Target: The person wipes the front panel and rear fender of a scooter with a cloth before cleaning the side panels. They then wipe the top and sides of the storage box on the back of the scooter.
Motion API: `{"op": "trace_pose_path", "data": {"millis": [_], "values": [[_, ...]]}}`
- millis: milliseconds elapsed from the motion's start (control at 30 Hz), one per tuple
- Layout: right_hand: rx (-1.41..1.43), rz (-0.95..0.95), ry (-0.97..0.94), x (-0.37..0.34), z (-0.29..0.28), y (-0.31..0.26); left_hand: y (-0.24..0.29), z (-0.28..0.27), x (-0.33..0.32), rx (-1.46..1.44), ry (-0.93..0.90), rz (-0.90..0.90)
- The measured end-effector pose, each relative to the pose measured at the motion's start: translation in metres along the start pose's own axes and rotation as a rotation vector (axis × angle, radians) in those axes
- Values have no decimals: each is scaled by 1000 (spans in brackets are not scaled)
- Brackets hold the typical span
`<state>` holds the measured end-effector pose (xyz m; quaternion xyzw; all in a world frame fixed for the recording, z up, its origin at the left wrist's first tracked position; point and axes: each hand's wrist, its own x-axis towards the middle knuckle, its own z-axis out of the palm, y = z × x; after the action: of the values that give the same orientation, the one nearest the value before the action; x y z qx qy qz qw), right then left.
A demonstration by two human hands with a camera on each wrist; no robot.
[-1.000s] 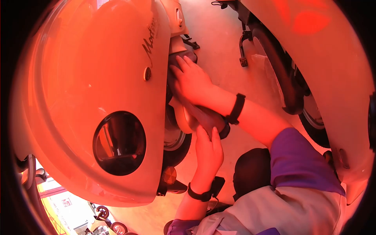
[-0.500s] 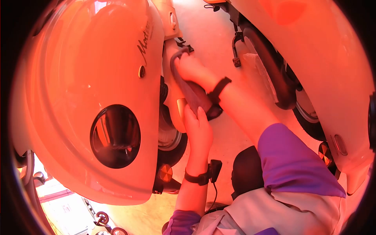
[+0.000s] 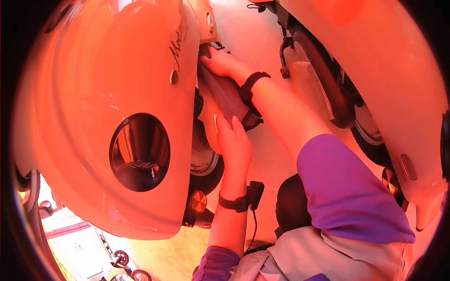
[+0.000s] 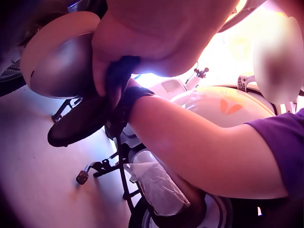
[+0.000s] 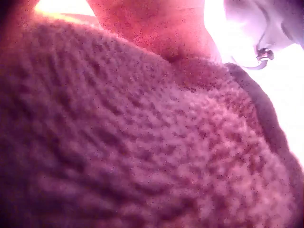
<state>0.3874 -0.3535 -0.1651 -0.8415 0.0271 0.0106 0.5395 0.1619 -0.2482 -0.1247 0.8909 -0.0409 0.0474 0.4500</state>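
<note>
A dark purplish towel stretches along a pale curved scooter part beneath the big scooter shell. At its far end, my right hand holds the cloth, fingertips up against the underside of the shell. Nearer to me, my left hand grips the towel's lower end between thumb and fingers. The left wrist view has this hand pinching a dark fold, beside a shiny rounded part. Fuzzy towel pile fills most of the right wrist view and hides the right fingertips.
The glossy scooter shell with a round dark lamp stands close on the left. Another scooter is on the right, its wheel and stand showing. Pale floor runs between them. A wheel sits below the left shell.
My right hand has moved up and away along the scooter, and the towel now stretches longer. My left hand has shifted slightly up and left with the towel's lower end.
</note>
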Motion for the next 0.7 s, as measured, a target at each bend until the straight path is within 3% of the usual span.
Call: {"op": "trace_pose_path", "data": {"millis": [100, 200, 267, 300, 433, 533, 600, 700], "values": [[105, -22, 113, -12, 14, 32, -1, 10, -16, -73, -4, 19], [-204, -248, 40, -39, 40, 75, 1, 10, -35, -134, -131, -53], [37, -69, 6, -77, 46, 73, 11, 9, -55, -97, -223, -88], [155, 26, -13, -97, 46, 71, 5, 9, -66, -6, -248, 25], [-403, -367, -214, -137, 26, 50, -8, 0, -97, -107, -236, 65], [-165, -9, -116, -155, -1, -10, -4, -5, -99, -97, -179, 64], [-315, -419, 352, -133, 31, 2, 14, -10, -85, -120, -172, -14], [-412, -576, 300, -96, 30, 7, 3, -16, -63, -86, -154, -7]]}}
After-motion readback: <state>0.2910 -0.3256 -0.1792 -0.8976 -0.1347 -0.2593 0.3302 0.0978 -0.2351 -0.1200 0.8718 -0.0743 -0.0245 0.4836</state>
